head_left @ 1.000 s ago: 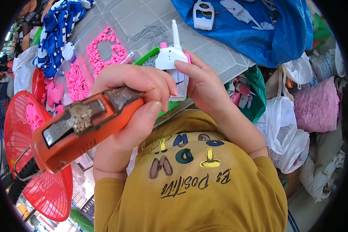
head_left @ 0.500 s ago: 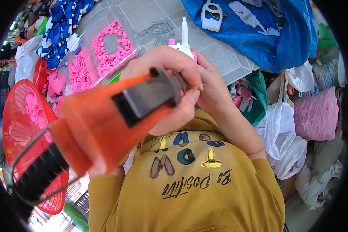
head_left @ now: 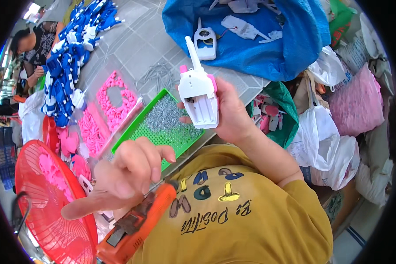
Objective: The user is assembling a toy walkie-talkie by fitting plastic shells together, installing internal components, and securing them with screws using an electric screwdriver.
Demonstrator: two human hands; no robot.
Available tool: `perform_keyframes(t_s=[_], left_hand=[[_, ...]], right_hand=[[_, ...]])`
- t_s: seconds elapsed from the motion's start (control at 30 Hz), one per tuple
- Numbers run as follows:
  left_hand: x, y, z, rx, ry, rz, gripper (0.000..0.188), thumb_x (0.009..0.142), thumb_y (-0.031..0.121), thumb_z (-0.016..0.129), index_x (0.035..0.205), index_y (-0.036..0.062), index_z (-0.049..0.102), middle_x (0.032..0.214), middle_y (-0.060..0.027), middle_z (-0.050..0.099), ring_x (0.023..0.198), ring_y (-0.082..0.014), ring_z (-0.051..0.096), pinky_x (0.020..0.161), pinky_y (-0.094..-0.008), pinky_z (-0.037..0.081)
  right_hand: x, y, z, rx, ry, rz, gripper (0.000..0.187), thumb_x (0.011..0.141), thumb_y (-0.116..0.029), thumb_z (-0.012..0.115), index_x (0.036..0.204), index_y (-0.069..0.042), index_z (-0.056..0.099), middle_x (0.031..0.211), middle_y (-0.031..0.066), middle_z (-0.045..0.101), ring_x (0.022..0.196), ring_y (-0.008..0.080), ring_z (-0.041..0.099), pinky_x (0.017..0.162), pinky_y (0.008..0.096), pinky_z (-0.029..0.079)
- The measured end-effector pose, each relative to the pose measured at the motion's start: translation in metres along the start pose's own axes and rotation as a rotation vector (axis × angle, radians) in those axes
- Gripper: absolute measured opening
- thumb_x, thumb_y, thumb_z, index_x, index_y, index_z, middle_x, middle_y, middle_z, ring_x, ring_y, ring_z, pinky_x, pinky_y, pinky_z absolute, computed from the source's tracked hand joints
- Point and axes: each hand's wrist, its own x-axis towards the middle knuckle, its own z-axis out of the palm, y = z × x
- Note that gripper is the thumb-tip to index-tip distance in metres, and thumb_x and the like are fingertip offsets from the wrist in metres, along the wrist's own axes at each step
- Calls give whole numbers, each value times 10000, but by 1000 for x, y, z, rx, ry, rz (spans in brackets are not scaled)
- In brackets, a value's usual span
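Observation:
My right hand [head_left: 234, 112] is closed on a white toy walkie-talkie [head_left: 199, 100] with pink side parts and a raised antenna. Its open battery compartment faces up. My left hand [head_left: 130, 171] hovers left of it with the thumb and fingers apart, holding nothing. Just under that hand, an orange power tool [head_left: 138, 222] with a dark part along it lies against my shirt; what holds it up is hidden. Beyond my left hand, a green perforated tray [head_left: 136, 143] holds many small silver screws [head_left: 167, 115].
Pink small parts [head_left: 116, 94] fill clear trays. A red basket [head_left: 24, 176] with pink pieces stands left. Blue-and-white toys [head_left: 68, 61] are heaped behind. A blue bag [head_left: 290, 48] holds white casings; a green bag [head_left: 284, 105] hangs right. Another person [head_left: 42, 42] sits far left.
The orange tool has dropped from high in front of my hands to low beside my shirt. My left hand has come away from the walkie-talkie, moving left and down, and its fingers have spread.

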Motion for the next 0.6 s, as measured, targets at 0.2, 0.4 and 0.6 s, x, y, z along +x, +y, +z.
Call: perform_keyframes(t_s=[0.2, 0.4, 0.6], left_hand=[[18, -22, -3, 78, 27, -7, 958, 722, 934, 363, 1041, 85, 672, 774, -32, 521, 777, -215, 507, 890, -474, 438], [7, -40, -35, 219, -7, -154, 858, 812, 762, 498, 1012, -53, 675, 832, -105, 607, 799, -220, 557, 792, -367, 434], [5, -44, -52, 442, -26, -242, 465, 786, 362, 659, 1010, -46, 672, 855, -94, 621, 777, -175, 568, 715, -290, 445]], right_hand=[[-3, 1, -14, -354, -4, -228, 681, 951, -506, 471, 1442, -42, 396, 1340, 121, 555, 1099, 228, 613, 910, 362, 526], [-8, -1, -15, -388, 24, -296, 719, 943, -546, 475, 1445, -40, 383, 1338, 116, 554, 1100, 220, 611, 910, 366, 526], [-11, -9, -20, -77, -106, -77, 779, 930, -617, 492, 1457, -59, 359, 1344, 119, 548, 1102, 250, 622, 914, 438, 541]])
